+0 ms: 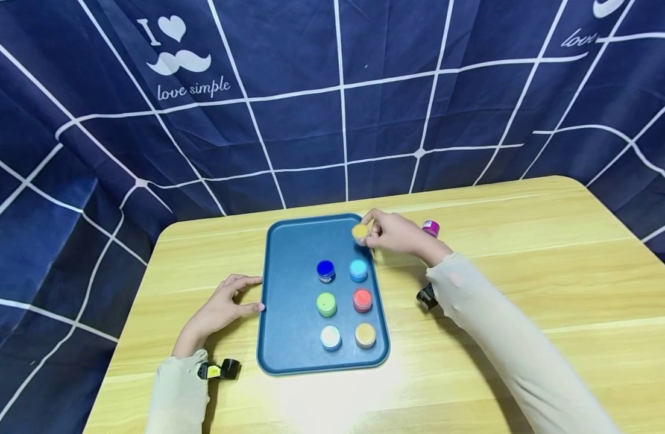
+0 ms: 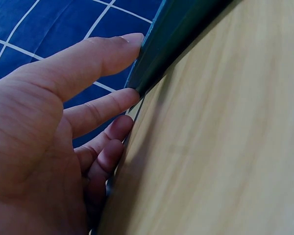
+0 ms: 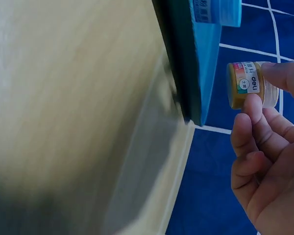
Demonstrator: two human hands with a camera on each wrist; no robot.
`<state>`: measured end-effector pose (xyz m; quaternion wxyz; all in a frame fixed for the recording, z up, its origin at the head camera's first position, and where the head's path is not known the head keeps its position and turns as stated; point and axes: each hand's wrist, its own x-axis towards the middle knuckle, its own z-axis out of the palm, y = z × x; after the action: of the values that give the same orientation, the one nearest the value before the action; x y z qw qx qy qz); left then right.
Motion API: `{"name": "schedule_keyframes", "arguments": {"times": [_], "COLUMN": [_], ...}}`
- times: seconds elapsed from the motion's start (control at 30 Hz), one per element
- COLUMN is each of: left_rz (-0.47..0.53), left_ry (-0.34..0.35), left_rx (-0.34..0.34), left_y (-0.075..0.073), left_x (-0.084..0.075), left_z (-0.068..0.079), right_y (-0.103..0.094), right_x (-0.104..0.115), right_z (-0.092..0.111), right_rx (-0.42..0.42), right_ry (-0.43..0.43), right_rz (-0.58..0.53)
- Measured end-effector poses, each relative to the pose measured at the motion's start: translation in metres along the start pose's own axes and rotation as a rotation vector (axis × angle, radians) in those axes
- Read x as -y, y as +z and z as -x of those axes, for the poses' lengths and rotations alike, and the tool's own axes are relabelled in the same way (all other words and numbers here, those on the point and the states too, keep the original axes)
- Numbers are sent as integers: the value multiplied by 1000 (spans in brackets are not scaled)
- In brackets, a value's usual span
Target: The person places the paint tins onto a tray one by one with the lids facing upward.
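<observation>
My right hand (image 1: 394,233) pinches a small paint jar (image 3: 245,84) with ochre-yellow paint between thumb and fingers, held above the far right corner of the blue tray (image 1: 291,253). In the right wrist view the jar's label faces the camera and a gap shows between jar and tray. My left hand (image 1: 223,307) touches the tray's left rim with thumb and fingertips, fingers fairly straight. On the tray stand a dark blue jar (image 1: 325,270), a light blue jar (image 1: 358,270), a green jar (image 1: 327,304), a red jar (image 1: 362,300), a white jar (image 1: 330,337) and a tan jar (image 1: 365,336).
A magenta jar (image 1: 431,228) lies on the wooden table (image 1: 500,241), just beyond my right wrist. Black wrist cameras sit at both sleeves, one (image 1: 427,297) under the right. A dark blue curtain (image 1: 294,120) with white lines hangs behind the table.
</observation>
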<state>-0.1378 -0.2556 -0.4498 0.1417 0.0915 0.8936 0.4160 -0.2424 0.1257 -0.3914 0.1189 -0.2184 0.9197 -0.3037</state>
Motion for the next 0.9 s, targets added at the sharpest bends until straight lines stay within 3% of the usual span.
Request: {"name": "schedule_keyframes", "arguments": {"times": [0.9], "left_rz": [12], "left_ry": [-5], "left_rx": [5], "left_y": [0], "left_x": [-1], "left_z": [0], "right_y": [15], "right_x": [-4], "right_z": [-7], "right_rx": [28], "right_ry": [6], "right_rz": [6]}}
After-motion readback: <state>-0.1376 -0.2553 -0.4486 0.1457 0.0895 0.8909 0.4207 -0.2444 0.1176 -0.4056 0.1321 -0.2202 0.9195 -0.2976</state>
